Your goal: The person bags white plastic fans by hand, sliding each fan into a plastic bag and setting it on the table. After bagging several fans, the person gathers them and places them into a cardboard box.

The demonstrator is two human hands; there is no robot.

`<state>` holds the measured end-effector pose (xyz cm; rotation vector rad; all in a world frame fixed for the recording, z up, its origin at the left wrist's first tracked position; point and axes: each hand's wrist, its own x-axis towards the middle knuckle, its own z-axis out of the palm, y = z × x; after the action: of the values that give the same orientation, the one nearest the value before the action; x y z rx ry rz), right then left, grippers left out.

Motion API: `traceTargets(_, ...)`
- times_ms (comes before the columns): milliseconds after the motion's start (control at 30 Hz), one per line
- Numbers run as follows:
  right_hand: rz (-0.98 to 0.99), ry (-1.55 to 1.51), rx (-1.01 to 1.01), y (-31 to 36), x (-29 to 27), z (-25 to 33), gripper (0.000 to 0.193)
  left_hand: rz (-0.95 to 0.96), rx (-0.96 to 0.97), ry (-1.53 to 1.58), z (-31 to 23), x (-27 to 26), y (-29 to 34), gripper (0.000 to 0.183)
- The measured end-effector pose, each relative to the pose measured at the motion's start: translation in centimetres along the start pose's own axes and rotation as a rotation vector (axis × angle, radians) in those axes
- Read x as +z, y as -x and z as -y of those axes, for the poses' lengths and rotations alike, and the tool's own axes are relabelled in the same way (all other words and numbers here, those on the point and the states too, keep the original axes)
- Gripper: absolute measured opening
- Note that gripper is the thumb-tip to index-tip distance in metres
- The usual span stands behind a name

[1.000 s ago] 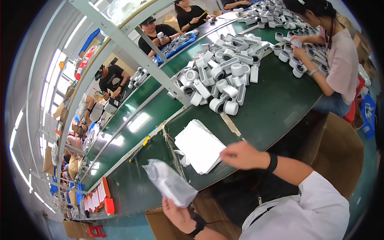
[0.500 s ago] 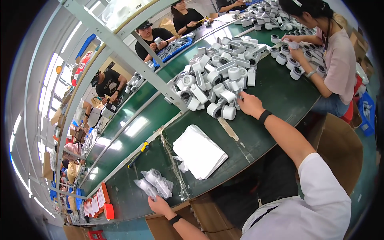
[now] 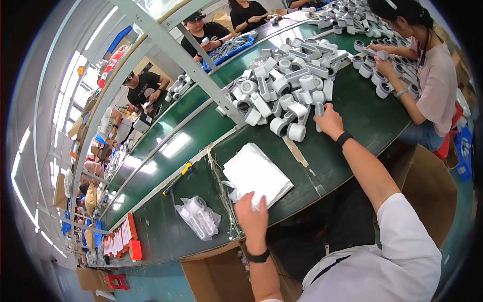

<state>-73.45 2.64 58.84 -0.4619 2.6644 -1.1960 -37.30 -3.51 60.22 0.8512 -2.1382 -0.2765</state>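
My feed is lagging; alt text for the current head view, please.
The right hand grips a grey device at the edge of a pile of round-headed white devices on a green worktable; the left hand is by a stack of white bags or sheets, bagged devices lying farther left.

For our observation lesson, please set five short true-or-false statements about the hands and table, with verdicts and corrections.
1. The right hand has its fingers on a grey-white device. True.
2. The left hand holds the yellow cutter. False: the cutter lies on the green table.
3. A clear bag with white parts inside lies on the table. True.
4. The white stack lies left of the bag. False: it lies right.
5. Each wrist wears a black band. True.
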Motion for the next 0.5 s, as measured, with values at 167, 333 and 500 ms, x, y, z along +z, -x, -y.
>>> traceTargets(167, -0.138, -0.139, -0.089, 1.1, -2.0, -4.0, 0.062, 0.2, -0.003, -0.193, -0.7, 3.4, -0.4, 0.02)
traceTargets(333, 0.118, -0.74, 0.029, 5.9, -6.1, -4.2, 0.057, 0.284, -0.025, -0.281, 0.4, 3.7, -0.4, 0.014)
traceTargets(500, 0.526, -1.062, 0.011, 9.2, -7.8, -5.0, 0.052, 0.107, -0.082, -0.038, 0.6, 3.2, -0.9, 0.009)
